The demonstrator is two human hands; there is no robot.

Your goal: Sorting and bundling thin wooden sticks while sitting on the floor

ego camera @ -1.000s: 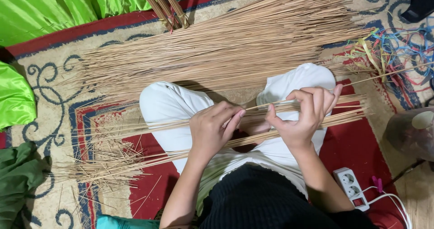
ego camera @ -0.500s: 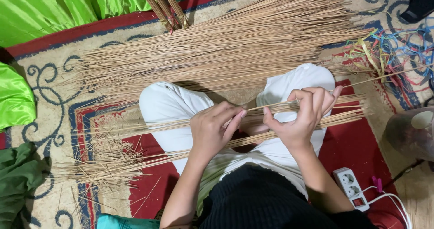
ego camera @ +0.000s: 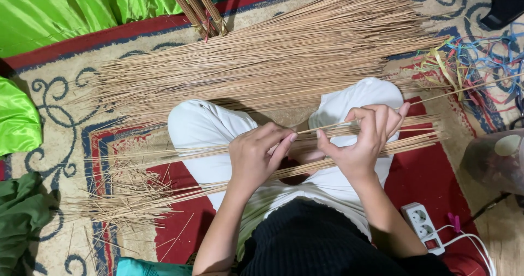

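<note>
I sit cross-legged in white trousers on a patterned rug. A thin bundle of long tan sticks [ego camera: 415,139] lies across my lap, running left to right. My left hand [ego camera: 256,156] grips this bundle near its middle, fingers curled over it. My right hand [ego camera: 363,139] pinches sticks of the same bundle just to the right, thumb and forefinger together, the other fingers raised. A much larger heap of the same sticks [ego camera: 262,63] lies spread on the rug beyond my knees.
Short broken stick ends [ego camera: 125,194] litter the rug at left. Green cloth [ego camera: 65,9] lies at the far left and top. Coloured plastic strings [ego camera: 480,58] are tangled at upper right. A white power strip [ego camera: 420,227] sits by my right side.
My hands have shifted slightly along the bundle on my lap; my right fingers have tightened onto the sticks. The big heap has not moved.
</note>
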